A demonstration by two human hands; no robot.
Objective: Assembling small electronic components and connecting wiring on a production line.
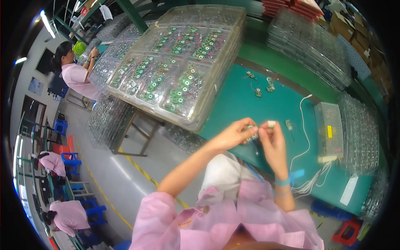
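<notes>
My left hand [236, 133] is closed, pinching a small circuit board [250, 128] between thumb and fingers over the near edge of the green work mat. Close beside it on the right, my right hand [273, 142] has its thumb and forefinger pressed together; what is between them is too small to make out. A white wrap [271, 124] covers one of its fingertips, and a blue strap [282, 182] circles the wrist. Dark wire hangs below the board. Another small board with a wire [288, 124] lies on the mat just right of my right hand.
A stack of clear trays [187, 110] filled with green boards stands at the left. Several loose boards [258, 92] lie farther back. On the right are a perforated metal power supply [329, 125], white cables [308, 143] and more stacked trays [360, 129]. Co-workers sit at far left.
</notes>
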